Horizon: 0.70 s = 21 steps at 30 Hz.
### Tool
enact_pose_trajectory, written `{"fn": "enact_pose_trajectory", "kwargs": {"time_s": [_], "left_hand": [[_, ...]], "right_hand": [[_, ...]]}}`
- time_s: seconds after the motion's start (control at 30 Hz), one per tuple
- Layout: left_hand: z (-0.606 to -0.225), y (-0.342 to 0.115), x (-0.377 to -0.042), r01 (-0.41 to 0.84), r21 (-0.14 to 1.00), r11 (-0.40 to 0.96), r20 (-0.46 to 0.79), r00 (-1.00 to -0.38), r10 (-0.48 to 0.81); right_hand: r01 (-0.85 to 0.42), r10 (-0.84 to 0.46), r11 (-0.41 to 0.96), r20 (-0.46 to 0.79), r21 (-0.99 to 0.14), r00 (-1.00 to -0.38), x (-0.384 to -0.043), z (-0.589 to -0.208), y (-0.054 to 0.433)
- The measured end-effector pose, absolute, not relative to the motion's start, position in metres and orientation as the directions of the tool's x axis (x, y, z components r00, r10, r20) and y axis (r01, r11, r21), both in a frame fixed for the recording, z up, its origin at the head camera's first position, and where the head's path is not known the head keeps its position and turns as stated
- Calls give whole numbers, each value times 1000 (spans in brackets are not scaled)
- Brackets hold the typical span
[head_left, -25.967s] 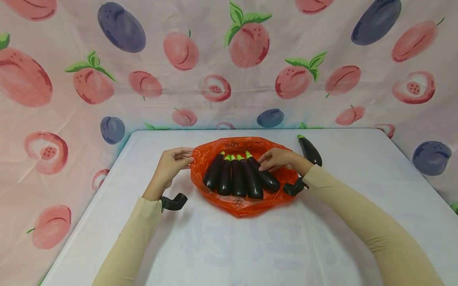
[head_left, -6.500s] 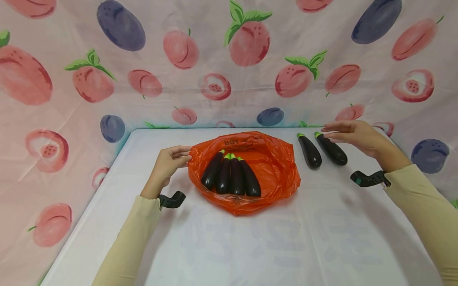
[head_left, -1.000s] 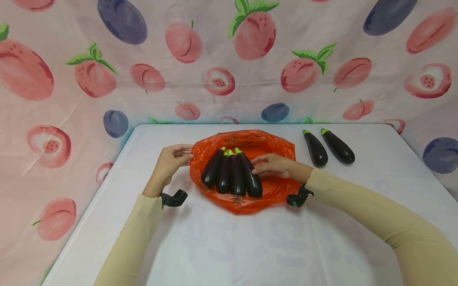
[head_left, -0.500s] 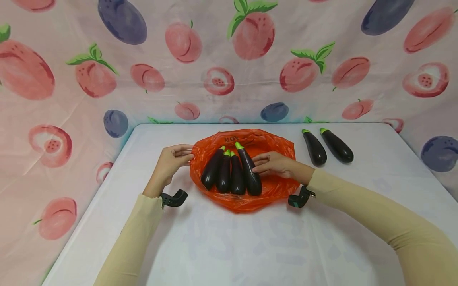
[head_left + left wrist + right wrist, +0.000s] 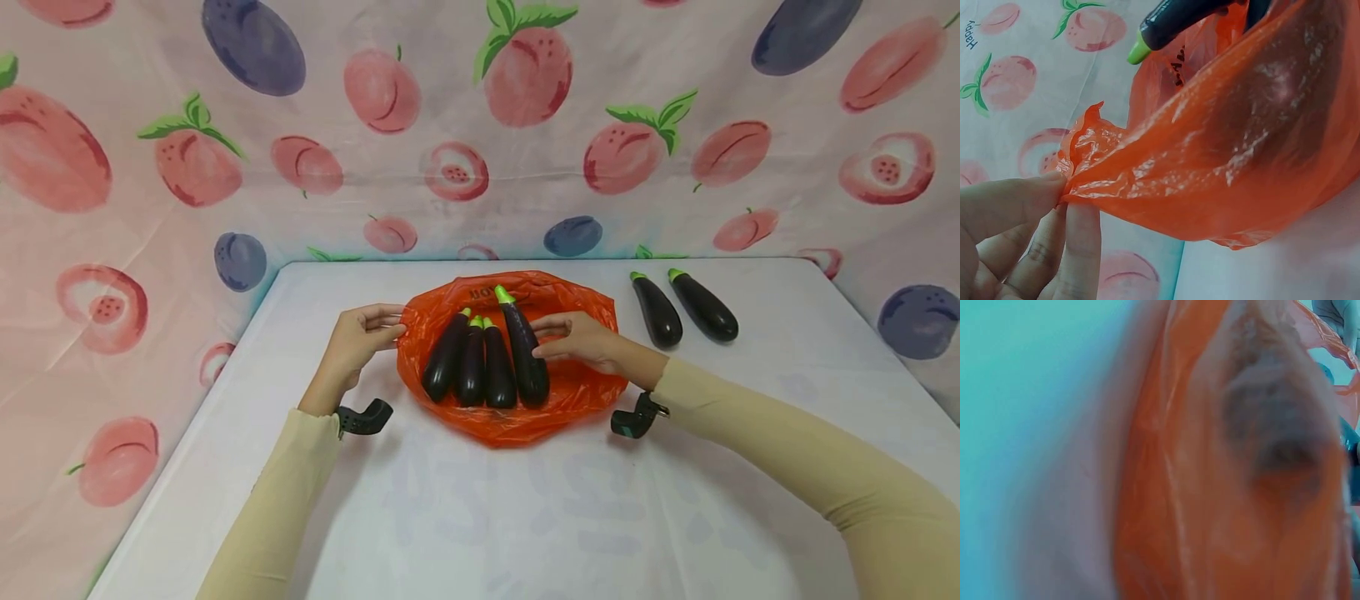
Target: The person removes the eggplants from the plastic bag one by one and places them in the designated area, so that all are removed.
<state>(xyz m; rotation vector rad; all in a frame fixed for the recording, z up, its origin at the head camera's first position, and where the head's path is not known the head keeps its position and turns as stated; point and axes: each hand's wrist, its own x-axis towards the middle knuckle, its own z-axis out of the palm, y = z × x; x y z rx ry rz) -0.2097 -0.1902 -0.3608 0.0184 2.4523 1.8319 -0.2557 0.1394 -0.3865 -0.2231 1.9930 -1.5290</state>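
Observation:
An orange plastic bag (image 5: pixel 577 396) lies with its mouth spread, several dark purple eggplants side by side in it. My left hand (image 5: pixel 360 343) pinches the bag's left edge; the left wrist view shows the thumb and fingers (image 5: pixel 1082 250) on the gathered plastic. Inside the bag, my right hand (image 5: pixel 587 342) grips the rightmost eggplant (image 5: pixel 523 342), its green stem end raised above the others. That raised end also shows over the bag in the left wrist view. To its left, three eggplants (image 5: pixel 470 367) rest together. The bag's plastic hides the right hand in the right wrist view.
Two more eggplants, one slimmer (image 5: pixel 658 312) and one beside it (image 5: pixel 705 308), lie at the back right of the white table (image 5: pixel 465 517). A fruit-printed cloth (image 5: pixel 300 225) rises behind the table and along its left side.
Earlier, one then two eggplants lay outside the bag at the right. Over the last second, my right hand has raised the stem end of the rightmost bagged eggplant; the left hand stays put.

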Motion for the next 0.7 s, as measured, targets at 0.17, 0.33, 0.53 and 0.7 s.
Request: {"fn": "enact_pose_trajectory", "kwargs": {"time_s": [0.17, 0.33, 0.53, 0.7], "left_hand": [[-361, -190, -209, -43, 958, 284, -60, -997, 52], [-361, -191, -209, -42, 957, 288, -60, -997, 52], [-362, -192, -209, -36, 957, 288, -54, -997, 54], [-362, -192, -210, -35, 957, 289, -53, -997, 54]], "right_hand": [[209, -486, 319, -349, -925, -801, -254, -381, 142], [188, -479, 339, -342, -922, -809, -253, -371, 145], [150, -489, 346, -314, -926, -814, -253, -354, 152], [102, -495, 373, -291, -922, -818, -253, -344, 158]]}}
